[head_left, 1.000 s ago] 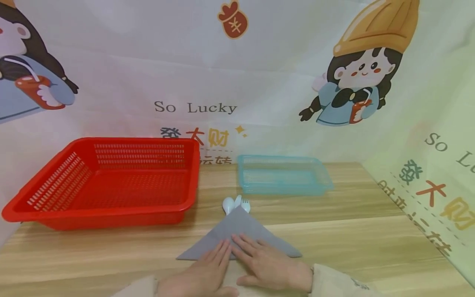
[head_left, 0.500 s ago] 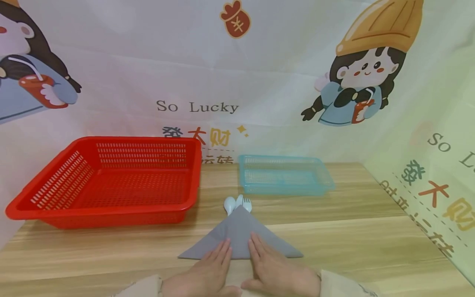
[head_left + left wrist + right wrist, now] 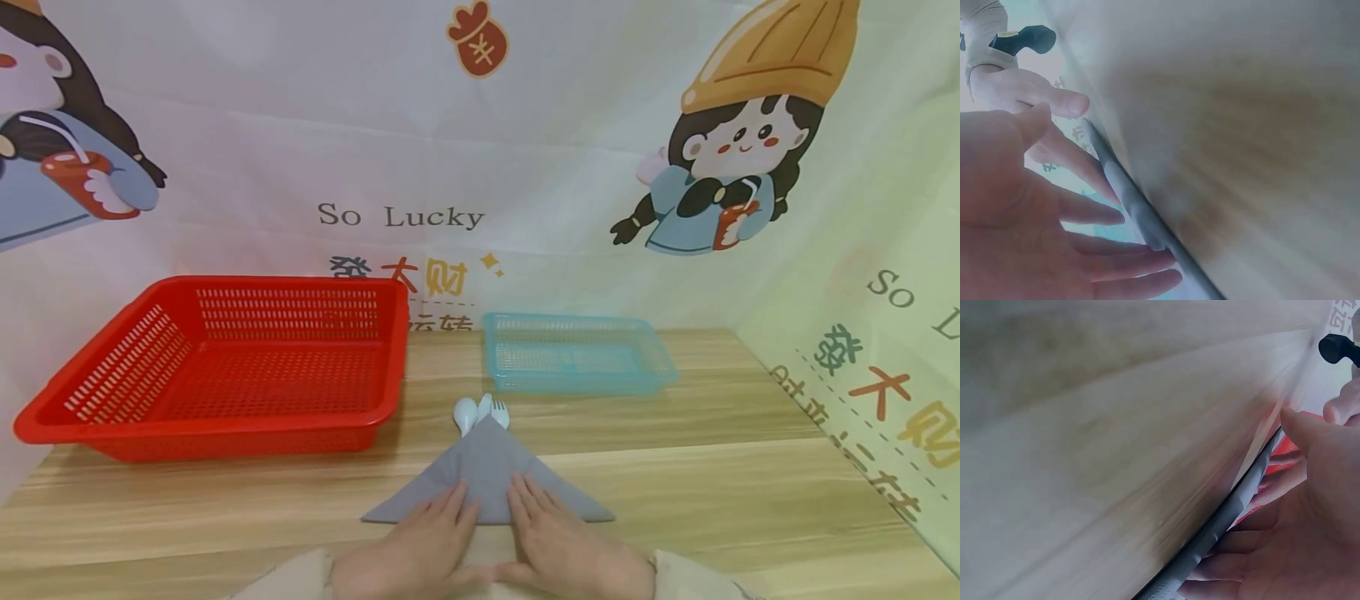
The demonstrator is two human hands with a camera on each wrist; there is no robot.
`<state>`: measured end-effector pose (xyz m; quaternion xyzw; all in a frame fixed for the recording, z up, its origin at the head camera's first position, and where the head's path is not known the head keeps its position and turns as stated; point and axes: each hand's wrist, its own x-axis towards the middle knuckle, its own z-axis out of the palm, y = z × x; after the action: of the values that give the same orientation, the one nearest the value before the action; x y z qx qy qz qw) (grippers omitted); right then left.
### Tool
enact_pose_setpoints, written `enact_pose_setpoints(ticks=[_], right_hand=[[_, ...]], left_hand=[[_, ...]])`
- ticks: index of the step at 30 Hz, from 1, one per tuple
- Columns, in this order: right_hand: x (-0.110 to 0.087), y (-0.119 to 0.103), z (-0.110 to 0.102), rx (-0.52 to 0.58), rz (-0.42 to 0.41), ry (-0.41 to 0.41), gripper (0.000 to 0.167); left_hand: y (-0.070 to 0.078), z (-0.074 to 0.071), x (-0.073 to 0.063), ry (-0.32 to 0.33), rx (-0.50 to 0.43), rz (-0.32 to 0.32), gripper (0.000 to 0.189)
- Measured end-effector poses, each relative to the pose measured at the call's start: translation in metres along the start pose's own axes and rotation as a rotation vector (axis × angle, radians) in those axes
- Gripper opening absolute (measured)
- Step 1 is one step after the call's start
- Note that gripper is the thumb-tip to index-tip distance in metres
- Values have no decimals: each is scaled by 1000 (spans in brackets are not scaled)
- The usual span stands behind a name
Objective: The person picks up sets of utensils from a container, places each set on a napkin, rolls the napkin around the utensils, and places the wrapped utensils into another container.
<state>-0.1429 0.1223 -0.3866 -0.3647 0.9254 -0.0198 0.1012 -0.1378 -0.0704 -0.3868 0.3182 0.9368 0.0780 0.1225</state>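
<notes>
A grey napkin (image 3: 487, 467) lies on the table, folded into a triangle with its tip pointing away from me. From under that tip show the heads of a pale blue plastic spoon (image 3: 466, 412) and fork (image 3: 499, 412), with another pale utensil end (image 3: 485, 403) between them; their handles are hidden. My left hand (image 3: 420, 542) rests straight fingers on the napkin's near left part. On the near right part lie the straight fingers of my right hand (image 3: 562, 537). The thumbs almost meet below the folded edge. Both wrist views show the fingers along the napkin's folded edge (image 3: 1141, 209).
A large red plastic basket (image 3: 202, 433) stands at the back left. Behind the utensils, to the right, sits a smaller light blue basket (image 3: 577, 387). A printed cloth (image 3: 562, 183) hangs behind the wooden table (image 3: 712, 483).
My right hand has slid to the right over the napkin, away from the left hand. The left hand has shifted only slightly; its fingers stay on the napkin.
</notes>
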Motion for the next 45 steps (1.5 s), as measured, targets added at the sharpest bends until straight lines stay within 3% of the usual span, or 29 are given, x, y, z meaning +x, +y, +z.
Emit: enact_pose_setpoints(ticks=[6,9,14,18,23,30,35,40,45], right_hand=[[0,3,0,4,-17,1,80],[0,4,0,3,-26,-4,79],[0,5,0,3,-33,-1,81],[-1,6,0,-4,-34,6,83],[-2,6,0,14,-35,0,84],[-3,6,-1,26,-7,-32,82],[-3,6,0,-56,-12,-19,69],[-2,7,-1,-220,-60,24,47],[1,8,-4,-433,-114,105,37]], left_hand=[[-1,-7,9,76,59,39,73],[-2,-10,14,76,96,60,71],[-2,-8,19,39,150,83,78],[0,-7,19,-5,74,103,83],[0,-6,20,-19,94,143,78],[0,-5,22,-28,116,146,74],[1,-5,23,9,149,158,72],[1,-4,25,42,199,176,72],[2,-4,25,18,175,181,73]])
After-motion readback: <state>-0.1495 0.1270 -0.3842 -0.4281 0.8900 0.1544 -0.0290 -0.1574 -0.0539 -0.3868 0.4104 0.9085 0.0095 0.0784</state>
